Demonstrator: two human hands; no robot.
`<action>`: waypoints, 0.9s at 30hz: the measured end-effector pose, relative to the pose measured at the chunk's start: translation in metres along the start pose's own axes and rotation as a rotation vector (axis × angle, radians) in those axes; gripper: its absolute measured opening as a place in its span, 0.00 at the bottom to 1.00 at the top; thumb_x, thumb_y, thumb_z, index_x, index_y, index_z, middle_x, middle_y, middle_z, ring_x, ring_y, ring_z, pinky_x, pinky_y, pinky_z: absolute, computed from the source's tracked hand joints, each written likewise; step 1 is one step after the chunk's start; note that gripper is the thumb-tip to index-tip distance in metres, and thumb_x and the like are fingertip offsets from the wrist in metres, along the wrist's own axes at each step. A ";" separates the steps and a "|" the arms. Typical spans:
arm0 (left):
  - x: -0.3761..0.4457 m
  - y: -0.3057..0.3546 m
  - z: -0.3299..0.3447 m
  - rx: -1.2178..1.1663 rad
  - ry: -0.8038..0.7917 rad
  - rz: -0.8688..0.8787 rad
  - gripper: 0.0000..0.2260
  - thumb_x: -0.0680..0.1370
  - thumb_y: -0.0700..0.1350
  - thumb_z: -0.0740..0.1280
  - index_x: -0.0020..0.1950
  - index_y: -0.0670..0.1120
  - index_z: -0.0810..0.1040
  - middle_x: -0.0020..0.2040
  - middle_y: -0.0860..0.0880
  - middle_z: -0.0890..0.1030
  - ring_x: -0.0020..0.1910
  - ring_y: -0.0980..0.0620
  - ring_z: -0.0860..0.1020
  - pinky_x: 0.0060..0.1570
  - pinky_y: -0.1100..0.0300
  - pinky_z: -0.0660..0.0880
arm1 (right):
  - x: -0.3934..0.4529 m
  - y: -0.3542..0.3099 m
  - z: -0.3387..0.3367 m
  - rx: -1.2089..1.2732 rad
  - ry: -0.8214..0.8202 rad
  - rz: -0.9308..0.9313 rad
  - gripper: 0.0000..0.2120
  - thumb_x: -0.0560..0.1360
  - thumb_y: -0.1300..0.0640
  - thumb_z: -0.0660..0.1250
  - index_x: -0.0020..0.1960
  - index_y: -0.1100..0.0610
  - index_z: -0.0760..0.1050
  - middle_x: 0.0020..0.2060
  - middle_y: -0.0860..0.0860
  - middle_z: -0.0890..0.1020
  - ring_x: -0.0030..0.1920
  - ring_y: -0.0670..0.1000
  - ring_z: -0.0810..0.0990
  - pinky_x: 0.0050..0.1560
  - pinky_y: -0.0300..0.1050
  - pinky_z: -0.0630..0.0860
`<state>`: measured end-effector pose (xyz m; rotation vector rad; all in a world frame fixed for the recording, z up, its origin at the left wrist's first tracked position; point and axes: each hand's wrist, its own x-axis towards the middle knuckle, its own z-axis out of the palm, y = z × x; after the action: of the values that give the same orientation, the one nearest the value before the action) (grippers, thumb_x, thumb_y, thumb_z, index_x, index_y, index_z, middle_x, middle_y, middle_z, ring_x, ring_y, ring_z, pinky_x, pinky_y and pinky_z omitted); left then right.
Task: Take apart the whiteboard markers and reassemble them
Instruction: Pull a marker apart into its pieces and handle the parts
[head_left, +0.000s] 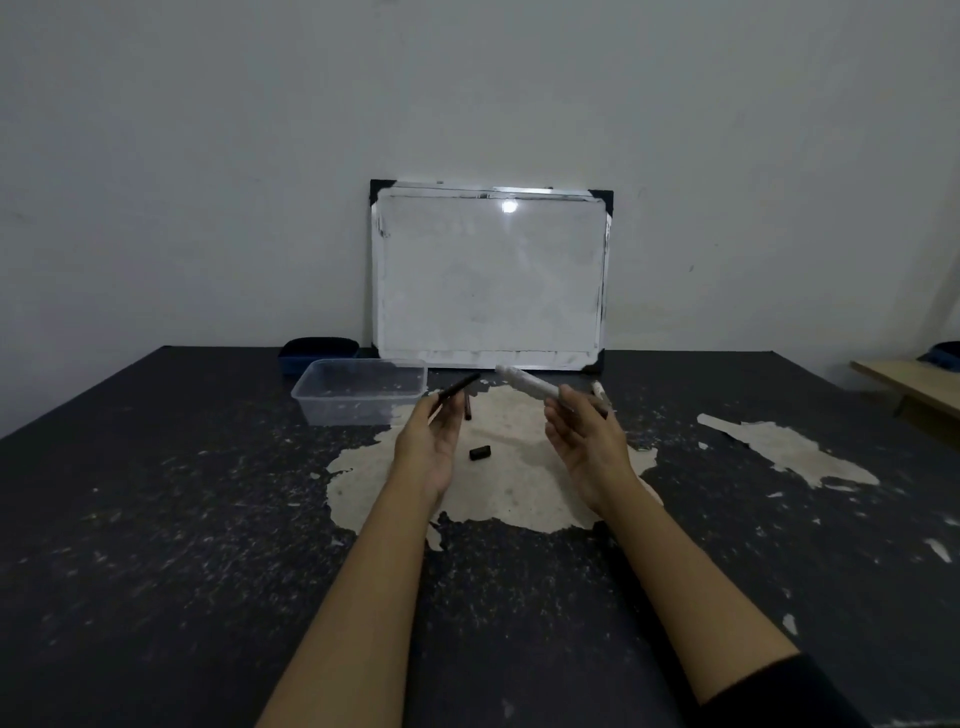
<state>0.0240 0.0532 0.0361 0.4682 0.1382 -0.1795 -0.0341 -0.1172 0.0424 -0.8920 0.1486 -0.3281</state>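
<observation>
my left hand (434, 434) pinches black core (458, 388); right hand (582, 434) wraps white barrel (527, 385). line core with barrel mouth, slide straight, no forcing. cap (480, 452) waits on bench (156, 519).

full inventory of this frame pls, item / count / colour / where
whiteboard: 1, white with black corners, leaning on the wall at the table's far edge
plastic container: 1, clear, left of centre, in front of the whiteboard
dark box: 1, blue-black, behind the container
black cap: 1, black, on the table between the hands
marker barrel: 1, white, held in the right hand
ink core: 1, black, thin, held in the left hand
loose marker parts: at least 2, near the hands, too unclear to identify
table: 1, black, peeling
left hand: 1, raised
right hand: 1, raised
</observation>
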 end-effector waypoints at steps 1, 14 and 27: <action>0.000 0.002 -0.001 -0.001 -0.006 0.009 0.03 0.78 0.35 0.66 0.46 0.35 0.77 0.38 0.38 0.84 0.33 0.50 0.85 0.35 0.63 0.82 | -0.001 0.001 0.001 -0.023 -0.024 0.009 0.10 0.76 0.61 0.71 0.56 0.61 0.76 0.41 0.55 0.86 0.38 0.48 0.85 0.39 0.40 0.83; 0.018 0.053 0.003 1.197 0.423 0.727 0.13 0.75 0.45 0.70 0.58 0.47 0.75 0.53 0.47 0.83 0.50 0.48 0.81 0.54 0.53 0.76 | -0.007 0.020 0.009 -0.386 -0.132 0.050 0.05 0.76 0.58 0.70 0.47 0.57 0.75 0.48 0.57 0.88 0.42 0.53 0.85 0.42 0.46 0.79; 0.059 0.066 -0.002 2.090 0.624 0.695 0.22 0.75 0.55 0.66 0.64 0.44 0.73 0.57 0.43 0.82 0.58 0.44 0.76 0.59 0.51 0.65 | -0.002 0.020 0.006 -0.475 -0.135 0.042 0.07 0.76 0.55 0.70 0.49 0.58 0.76 0.47 0.53 0.88 0.42 0.53 0.81 0.42 0.46 0.78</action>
<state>0.0952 0.1038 0.0529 2.6066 0.3620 0.6408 -0.0300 -0.1000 0.0303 -1.3753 0.1218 -0.1931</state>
